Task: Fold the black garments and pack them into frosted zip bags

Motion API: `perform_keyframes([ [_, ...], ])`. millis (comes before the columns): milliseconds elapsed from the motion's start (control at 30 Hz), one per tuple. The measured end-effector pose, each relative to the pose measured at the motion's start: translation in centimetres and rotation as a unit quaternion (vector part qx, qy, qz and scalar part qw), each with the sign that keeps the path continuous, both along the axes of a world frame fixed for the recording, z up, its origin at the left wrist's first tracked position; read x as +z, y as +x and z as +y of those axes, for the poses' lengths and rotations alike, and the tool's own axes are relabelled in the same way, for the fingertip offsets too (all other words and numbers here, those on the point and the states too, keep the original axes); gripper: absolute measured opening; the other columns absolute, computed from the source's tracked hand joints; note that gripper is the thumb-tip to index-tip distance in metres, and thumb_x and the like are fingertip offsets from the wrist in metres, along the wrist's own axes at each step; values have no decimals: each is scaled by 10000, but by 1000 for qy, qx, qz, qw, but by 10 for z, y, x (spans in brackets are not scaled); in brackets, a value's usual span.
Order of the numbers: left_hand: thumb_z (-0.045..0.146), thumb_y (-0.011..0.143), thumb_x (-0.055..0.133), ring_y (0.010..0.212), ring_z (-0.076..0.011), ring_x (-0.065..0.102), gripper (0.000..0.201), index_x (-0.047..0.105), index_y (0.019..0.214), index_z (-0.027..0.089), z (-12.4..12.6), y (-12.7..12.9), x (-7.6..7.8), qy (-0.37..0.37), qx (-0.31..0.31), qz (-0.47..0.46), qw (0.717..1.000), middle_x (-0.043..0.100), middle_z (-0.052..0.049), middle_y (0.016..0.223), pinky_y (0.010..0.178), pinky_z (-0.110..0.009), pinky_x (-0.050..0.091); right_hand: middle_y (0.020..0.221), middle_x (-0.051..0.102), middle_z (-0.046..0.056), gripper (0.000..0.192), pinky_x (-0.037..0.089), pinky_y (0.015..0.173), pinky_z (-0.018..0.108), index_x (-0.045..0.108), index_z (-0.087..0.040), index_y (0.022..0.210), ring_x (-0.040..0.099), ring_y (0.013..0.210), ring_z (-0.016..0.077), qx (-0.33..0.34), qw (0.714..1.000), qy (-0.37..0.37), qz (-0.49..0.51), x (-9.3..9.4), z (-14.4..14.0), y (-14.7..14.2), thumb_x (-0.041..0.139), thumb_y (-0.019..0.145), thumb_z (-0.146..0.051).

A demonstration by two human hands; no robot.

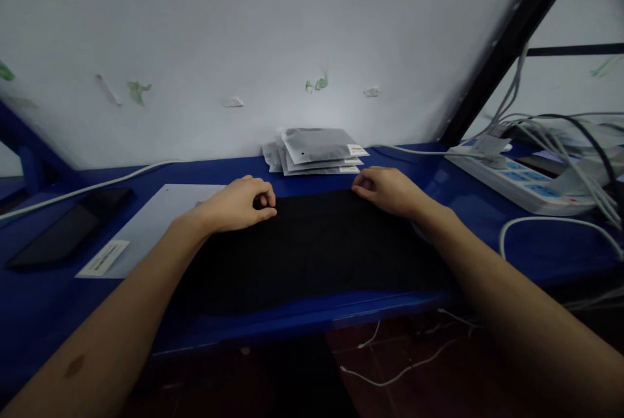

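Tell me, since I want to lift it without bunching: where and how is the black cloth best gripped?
Probably at its two far corners, pinched from above. The cloth lies flat on the blue table, its far edge straight and free, and the left hand and right hand already rest at those corners.

Head-worn view, facing forward and down, near blue table (487,242)

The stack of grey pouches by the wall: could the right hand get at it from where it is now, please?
Probably yes. The right hand pinches the far edge of the black cloth, and the stack of grey pouches lies just beyond it on the blue table, with nothing between them.
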State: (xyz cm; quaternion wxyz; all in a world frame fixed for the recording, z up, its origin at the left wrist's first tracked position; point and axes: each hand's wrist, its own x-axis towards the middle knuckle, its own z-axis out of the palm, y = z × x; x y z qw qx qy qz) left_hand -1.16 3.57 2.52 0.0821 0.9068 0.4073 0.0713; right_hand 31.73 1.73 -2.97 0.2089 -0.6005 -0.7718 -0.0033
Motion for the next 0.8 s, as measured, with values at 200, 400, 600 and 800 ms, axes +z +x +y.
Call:
perform_keyframes([
  [200, 397, 818, 608, 940, -227, 574, 209, 665, 905, 216, 1, -1, -1, -6, -1, 3, 1000, 664, -47, 935, 783, -338, 428, 804, 658, 47, 133, 409, 659, 325, 681, -202, 873, 566, 703, 173, -1, 1000, 1, -1, 1, 0, -2, 565, 832, -249],
  [400, 408, 814, 592, 933, -225, 571, 225, 661, 889, 208, 1, 0, -1, -1, -4, 7, 1000, 669, -54, 934, 788, -339, 421, 819, 659, 47, 150, 413, 682, 323, 682, -199, 880, 569, 718, 171, 0, 1000, 2, -7, 3, -1, -4, 545, 842, -247],
  [600, 402, 818, 581, 929, -226, 575, 221, 661, 895, 211, 0, 2, 0, 2, -6, 8, 1000, 670, -58, 936, 790, -342, 426, 841, 650, 53, 153, 409, 681, 323, 684, -206, 889, 565, 744, 181, -8, 1000, 1, -14, 2, -1, -5, 548, 840, -256],
  [800, 385, 819, 600, 939, -228, 581, 208, 665, 901, 205, 1, 0, -1, 1, -8, 1, 1000, 666, -60, 935, 795, -338, 429, 840, 649, 52, 152, 408, 676, 317, 680, -209, 888, 571, 728, 177, -10, 1000, -3, -6, 1, -1, -4, 548, 841, -268],
])
